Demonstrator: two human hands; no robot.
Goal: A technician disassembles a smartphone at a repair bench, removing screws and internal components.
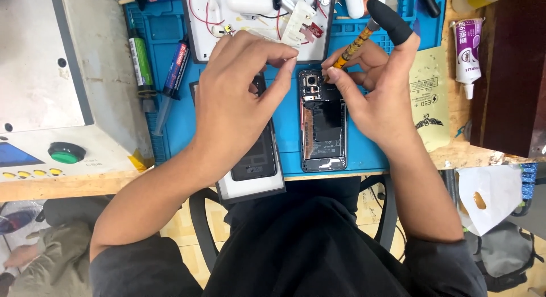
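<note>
Phone [323, 123] lies lengthwise toward the person; right hand [372, 98] grips a screwdriver [354, 46] at its top, left hand [242, 98] pinches beside.

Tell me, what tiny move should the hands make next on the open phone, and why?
Probably lower the screwdriver tip a little, straight onto the top of the open phone beside its camera. The right hand holds the tool slanted with its tip at that corner, and the left hand pinches its fingertips close by, over the phone's top edge. Whether a screw sits there is too small to tell.
</note>
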